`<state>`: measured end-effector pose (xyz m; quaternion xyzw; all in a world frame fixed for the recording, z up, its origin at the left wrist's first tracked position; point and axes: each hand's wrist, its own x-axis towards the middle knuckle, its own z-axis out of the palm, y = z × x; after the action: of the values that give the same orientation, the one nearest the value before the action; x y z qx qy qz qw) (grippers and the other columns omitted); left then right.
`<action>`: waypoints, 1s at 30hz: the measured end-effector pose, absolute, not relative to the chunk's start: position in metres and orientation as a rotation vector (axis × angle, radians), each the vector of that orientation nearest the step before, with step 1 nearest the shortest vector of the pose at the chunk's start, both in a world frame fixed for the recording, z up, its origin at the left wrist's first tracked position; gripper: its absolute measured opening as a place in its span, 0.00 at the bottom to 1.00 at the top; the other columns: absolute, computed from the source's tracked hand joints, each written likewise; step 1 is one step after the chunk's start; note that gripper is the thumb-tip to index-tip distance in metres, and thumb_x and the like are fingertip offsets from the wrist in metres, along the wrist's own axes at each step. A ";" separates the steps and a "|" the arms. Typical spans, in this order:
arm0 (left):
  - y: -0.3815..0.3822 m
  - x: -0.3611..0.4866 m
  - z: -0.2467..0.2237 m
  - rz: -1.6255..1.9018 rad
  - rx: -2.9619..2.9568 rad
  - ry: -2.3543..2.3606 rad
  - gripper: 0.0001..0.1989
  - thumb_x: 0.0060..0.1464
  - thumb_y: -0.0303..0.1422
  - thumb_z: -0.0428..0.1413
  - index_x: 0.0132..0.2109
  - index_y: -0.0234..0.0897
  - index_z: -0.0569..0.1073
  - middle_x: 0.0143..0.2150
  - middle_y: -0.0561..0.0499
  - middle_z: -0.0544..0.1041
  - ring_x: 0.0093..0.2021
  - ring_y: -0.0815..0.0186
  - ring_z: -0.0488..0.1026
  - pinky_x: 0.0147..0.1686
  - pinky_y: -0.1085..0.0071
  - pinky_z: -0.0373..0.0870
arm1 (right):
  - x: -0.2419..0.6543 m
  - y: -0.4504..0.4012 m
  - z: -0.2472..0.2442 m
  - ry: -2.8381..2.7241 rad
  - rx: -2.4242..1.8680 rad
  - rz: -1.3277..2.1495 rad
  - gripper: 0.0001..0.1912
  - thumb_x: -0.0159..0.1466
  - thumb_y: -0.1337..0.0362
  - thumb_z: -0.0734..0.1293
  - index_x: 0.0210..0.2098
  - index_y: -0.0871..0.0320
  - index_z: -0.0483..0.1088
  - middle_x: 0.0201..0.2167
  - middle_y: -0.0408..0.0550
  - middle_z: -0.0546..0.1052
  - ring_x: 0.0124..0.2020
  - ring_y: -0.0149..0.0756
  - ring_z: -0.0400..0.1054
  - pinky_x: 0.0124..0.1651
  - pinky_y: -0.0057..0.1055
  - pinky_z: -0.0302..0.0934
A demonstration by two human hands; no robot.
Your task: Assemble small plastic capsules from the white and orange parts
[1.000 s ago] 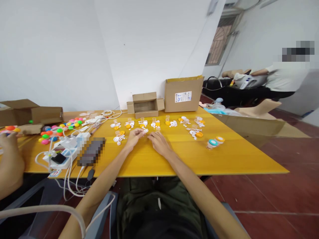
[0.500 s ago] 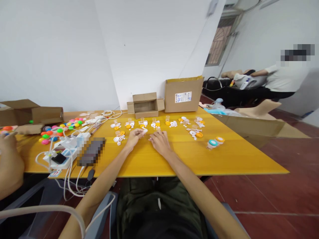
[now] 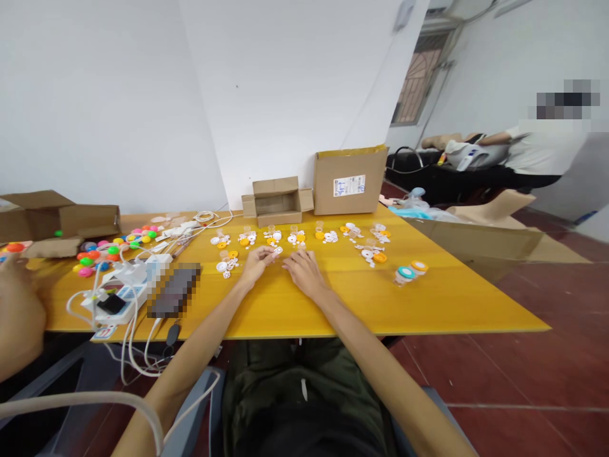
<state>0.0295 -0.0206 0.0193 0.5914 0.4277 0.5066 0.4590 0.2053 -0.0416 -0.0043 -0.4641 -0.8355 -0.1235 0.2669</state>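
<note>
My left hand (image 3: 257, 264) pinches a small white plastic disc with holes (image 3: 278, 251) between thumb and fingertips, just above the table. To the right of it, my right hand (image 3: 306, 271) is palm down over the tabletop, its fingers slightly bent and apart. Nothing shows in it, though the underside is hidden. A small clear cup (image 3: 302, 246) stands just beyond those fingertips. Behind both hands runs a row of small piles with clear cups, white discs and orange lids (image 3: 244, 242). Another pile, with a white lid (image 3: 222, 266), lies left of my left hand.
Two closed clear jars, one with a teal lid (image 3: 405, 273) and one orange-lidded (image 3: 419, 266), stand right. A small open carton (image 3: 277, 206) and a larger box (image 3: 351, 184) line the back. Power strips (image 3: 136, 292), cables and colourful balls (image 3: 114, 250) occupy the left, near another person's hand (image 3: 19, 311).
My right hand has shifted very slightly left. My left hand keeps its pinch on the white disc in nearly the same spot.
</note>
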 end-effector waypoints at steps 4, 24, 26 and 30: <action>-0.021 0.030 0.019 1.246 1.474 1.049 0.12 0.43 0.39 0.69 0.32 0.39 0.77 0.30 0.51 0.81 0.35 0.61 0.78 0.37 0.68 0.73 | 0.205 -0.042 -0.005 -2.288 -1.185 -0.315 0.10 0.71 0.62 0.65 0.40 0.54 0.80 0.36 0.52 0.78 0.43 0.43 0.65 0.47 0.39 0.54; -0.021 0.031 0.021 1.248 1.451 1.057 0.11 0.45 0.38 0.68 0.31 0.39 0.75 0.30 0.52 0.80 0.34 0.63 0.77 0.37 0.68 0.72 | 0.202 -0.051 0.000 -2.285 -1.205 -0.300 0.11 0.71 0.65 0.63 0.39 0.55 0.79 0.36 0.52 0.76 0.43 0.44 0.64 0.48 0.39 0.54; -0.022 0.031 0.022 1.247 1.439 1.062 0.12 0.44 0.38 0.68 0.31 0.38 0.75 0.31 0.52 0.81 0.32 0.64 0.76 0.36 0.69 0.71 | 0.202 -0.052 0.002 -2.263 -1.240 -0.292 0.11 0.71 0.65 0.63 0.39 0.55 0.78 0.37 0.52 0.76 0.43 0.44 0.64 0.48 0.39 0.54; -0.023 0.032 0.024 1.236 1.424 1.065 0.13 0.44 0.40 0.68 0.32 0.38 0.76 0.33 0.50 0.82 0.31 0.65 0.75 0.35 0.70 0.70 | 0.204 -0.055 0.004 -2.274 -1.269 -0.269 0.08 0.69 0.65 0.65 0.39 0.56 0.78 0.38 0.52 0.77 0.44 0.44 0.65 0.48 0.40 0.53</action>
<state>0.0316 -0.0233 0.0240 0.5807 0.4346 0.5041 0.4689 0.2042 -0.0551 0.0041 -0.4682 -0.8390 -0.0993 0.2590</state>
